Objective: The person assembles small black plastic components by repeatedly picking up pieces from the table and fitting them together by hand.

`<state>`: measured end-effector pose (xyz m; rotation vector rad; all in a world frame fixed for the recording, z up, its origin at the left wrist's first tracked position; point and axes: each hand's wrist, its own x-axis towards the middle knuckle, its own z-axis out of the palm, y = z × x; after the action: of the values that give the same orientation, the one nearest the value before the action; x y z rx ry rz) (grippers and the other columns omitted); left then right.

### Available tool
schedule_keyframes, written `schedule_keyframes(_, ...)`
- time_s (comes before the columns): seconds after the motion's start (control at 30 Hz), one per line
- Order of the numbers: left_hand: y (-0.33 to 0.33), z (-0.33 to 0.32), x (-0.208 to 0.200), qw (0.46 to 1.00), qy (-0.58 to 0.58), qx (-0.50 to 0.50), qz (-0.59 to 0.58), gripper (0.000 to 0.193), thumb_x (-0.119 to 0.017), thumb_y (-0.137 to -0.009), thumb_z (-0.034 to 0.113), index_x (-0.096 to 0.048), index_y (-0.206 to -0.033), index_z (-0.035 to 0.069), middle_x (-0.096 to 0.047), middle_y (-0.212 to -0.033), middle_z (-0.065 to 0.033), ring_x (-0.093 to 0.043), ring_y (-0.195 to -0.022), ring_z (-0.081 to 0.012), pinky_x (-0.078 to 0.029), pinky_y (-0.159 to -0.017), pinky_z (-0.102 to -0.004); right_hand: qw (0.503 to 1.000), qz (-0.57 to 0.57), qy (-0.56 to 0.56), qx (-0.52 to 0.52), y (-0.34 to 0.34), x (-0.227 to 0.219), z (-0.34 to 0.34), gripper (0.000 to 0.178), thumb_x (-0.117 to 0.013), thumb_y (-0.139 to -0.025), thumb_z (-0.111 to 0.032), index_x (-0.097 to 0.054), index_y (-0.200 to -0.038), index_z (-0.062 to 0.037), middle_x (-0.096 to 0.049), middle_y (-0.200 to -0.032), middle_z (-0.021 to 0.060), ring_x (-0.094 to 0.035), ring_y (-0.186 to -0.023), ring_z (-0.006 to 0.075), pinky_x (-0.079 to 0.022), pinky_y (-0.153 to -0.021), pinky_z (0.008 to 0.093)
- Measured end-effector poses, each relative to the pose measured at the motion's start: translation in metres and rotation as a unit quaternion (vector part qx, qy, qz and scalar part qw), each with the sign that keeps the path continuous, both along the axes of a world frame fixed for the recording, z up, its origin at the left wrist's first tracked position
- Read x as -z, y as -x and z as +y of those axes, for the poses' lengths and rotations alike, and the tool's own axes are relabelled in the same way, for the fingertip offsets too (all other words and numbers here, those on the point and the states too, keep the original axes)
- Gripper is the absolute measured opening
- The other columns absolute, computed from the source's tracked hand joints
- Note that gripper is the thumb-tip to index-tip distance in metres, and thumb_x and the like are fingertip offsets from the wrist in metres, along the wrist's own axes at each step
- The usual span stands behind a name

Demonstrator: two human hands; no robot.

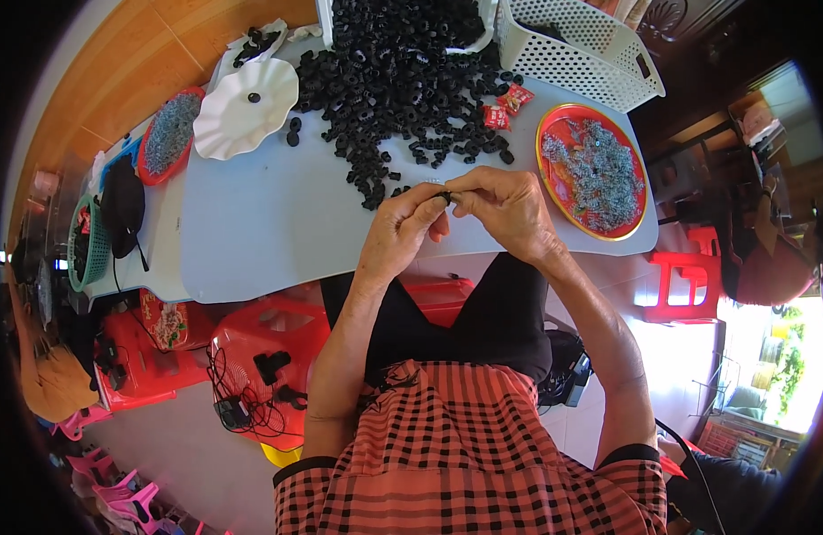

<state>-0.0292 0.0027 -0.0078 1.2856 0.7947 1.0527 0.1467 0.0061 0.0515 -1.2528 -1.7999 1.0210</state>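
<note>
My left hand [400, 228] pinches a small black plastic part [444, 197] between thumb and fingertips, above the near edge of the table. Close against it, my right hand [508, 212] has thumb and forefinger pressed together at the right side of the same part. Whether the right fingertips also hold a tiny separate piece is too small to tell. Beyond both hands spreads a big heap of similar black parts [398, 80]. To the right of my right hand stands a red tray [565, 189] of small silvery metal pieces [610, 169].
A white scalloped plate [224, 120] carries one black part. Behind it sits another red tray [147, 168] with silvery pieces. A white perforated basket [581, 67] stands at the back right, near red packets [497, 117]. Red stools [251, 343] and cables lie below the grey table [242, 232].
</note>
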Motion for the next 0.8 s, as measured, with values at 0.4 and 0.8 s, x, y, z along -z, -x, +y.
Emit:
schedule_keyframes(0.4, -0.013, -0.004, -0.002, 0.994, -0.048, -0.081, 0.052, 0.024, -0.051, -0.099, 0.019, -0.064, -0.105, -0.001, -0.059, -0.068, -0.0016, -0.053, -0.061, -0.0078, -0.044, -0.057, -0.0225, 0.987, -0.028, -0.144, 0.072, 0.015, 0.017, -0.008, 0.019, -0.064, -0.081, 0.006, -0.069, -0.098, 0.0015, -0.069, -0.083, 0.0084, -0.065, -0.072, 0.0131, -0.053, -0.066, 0.0273)
schedule_keyframes(0.8, -0.011, -0.002, 0.0, 0.995, -0.035, -0.082, 0.044, 0.025, -0.053, -0.099, 0.021, -0.064, -0.106, -0.001, -0.059, -0.067, -0.0021, -0.052, -0.06, -0.008, -0.044, -0.056, -0.0231, 0.988, -0.014, -0.146, 0.049, 0.011, 0.015, 0.0, 0.019, -0.06, -0.08, 0.008, -0.07, -0.095, 0.0011, -0.068, -0.08, 0.008, -0.065, -0.07, 0.0133, -0.052, -0.065, 0.0268)
